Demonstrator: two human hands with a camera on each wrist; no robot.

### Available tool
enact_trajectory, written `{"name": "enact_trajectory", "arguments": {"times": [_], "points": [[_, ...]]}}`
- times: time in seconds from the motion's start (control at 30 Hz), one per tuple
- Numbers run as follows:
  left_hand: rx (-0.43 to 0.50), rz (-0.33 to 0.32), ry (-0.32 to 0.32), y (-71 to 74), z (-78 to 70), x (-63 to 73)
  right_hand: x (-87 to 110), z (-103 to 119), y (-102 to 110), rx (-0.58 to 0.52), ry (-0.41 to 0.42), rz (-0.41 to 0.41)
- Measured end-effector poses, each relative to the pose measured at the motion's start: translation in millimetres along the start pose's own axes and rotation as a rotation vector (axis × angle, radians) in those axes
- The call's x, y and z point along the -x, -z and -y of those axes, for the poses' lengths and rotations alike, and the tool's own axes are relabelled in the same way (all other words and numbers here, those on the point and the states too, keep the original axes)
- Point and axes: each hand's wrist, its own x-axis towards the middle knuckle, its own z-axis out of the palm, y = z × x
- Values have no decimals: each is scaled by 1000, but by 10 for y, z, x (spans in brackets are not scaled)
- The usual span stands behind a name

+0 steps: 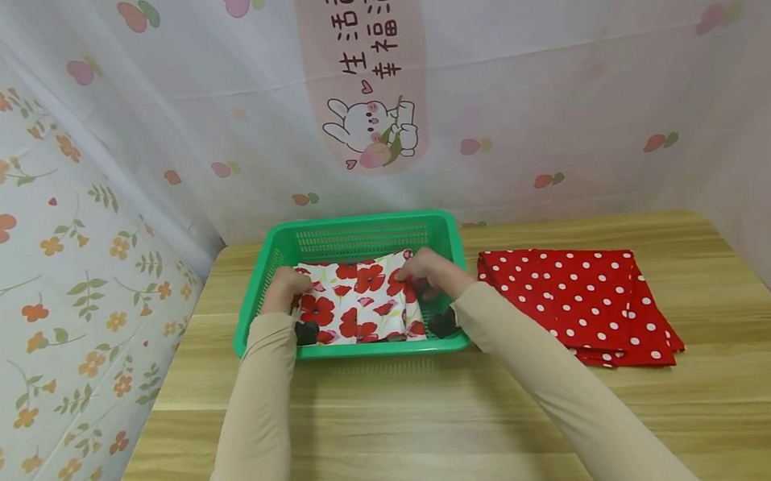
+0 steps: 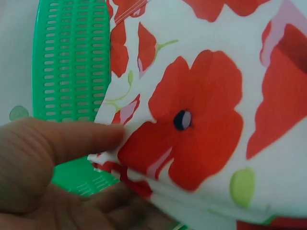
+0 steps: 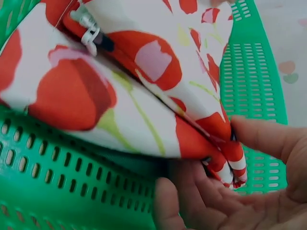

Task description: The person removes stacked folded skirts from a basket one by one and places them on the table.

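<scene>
White poppy-print cloth (image 1: 356, 297) sits folded inside the green plastic basket (image 1: 370, 349), seemingly placed but not yet released: fingers of the left hand (image 1: 284, 289) and right hand (image 1: 433, 271) pinch its opposite edges. Red polka-dot cloth (image 1: 584, 304) lies outside, on the tabletop (image 1: 397, 442).

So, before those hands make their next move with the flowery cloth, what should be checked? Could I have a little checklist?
1. Left hand has the flowery cloth: ok, pinching its edge.
2. Right hand has it too: ok, holding the opposite edge.
3. Cloth positioned between the side walls of the green basket: ok.
4. Cloth resting flat on the basket floor: cannot tell; its underside is hidden.
5. Red polka-dot cloth clear of the basket: ok, lying apart to the right.
6. Polka-dot cloth's layers lined up: not ok; edges stick out unevenly.
</scene>
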Motion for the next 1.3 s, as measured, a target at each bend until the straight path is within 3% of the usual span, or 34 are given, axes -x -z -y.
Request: {"name": "enact_trajectory", "arguments": {"times": [0.1, 0.17, 0.2, 0.3, 0.37, 0.43, 0.6, 0.67, 0.73, 0.8, 0.93, 1.3], "points": [[6, 105, 72, 31, -3, 106, 54, -12, 11, 10, 17, 43], [-14, 153, 102, 73, -94, 381, 118, -10, 7, 0, 29, 41], [-6, 144, 99, 94, -152, 565, 142, -9, 6, -14, 33, 36], [12, 138, 36, 142, -273, 919, 184, 3, 6, -51, 56, 21], [54, 168, 22, 210, -398, 1209, 197, 22, 13, -70, 78, 16], [110, 187, -31, 268, -461, 1337, 214, 43, 25, -102, 97, 15], [187, 167, -99, 450, -830, 2175, 259, 91, 89, -184, 152, 4], [189, 135, -104, 515, -997, 2570, 278, 105, 131, -205, 177, -6], [210, 125, -135, 576, -1072, 2763, 306, 118, 173, -223, 205, -12], [232, 123, -152, 628, -1109, 2860, 345, 134, 217, -241, 228, -17], [261, 124, -191, 684, -1122, 2917, 428, 167, 292, -288, 257, -9], [223, 95, -263, 758, -1138, 3162, 639, 140, 488, -369, 281, 66]]}}
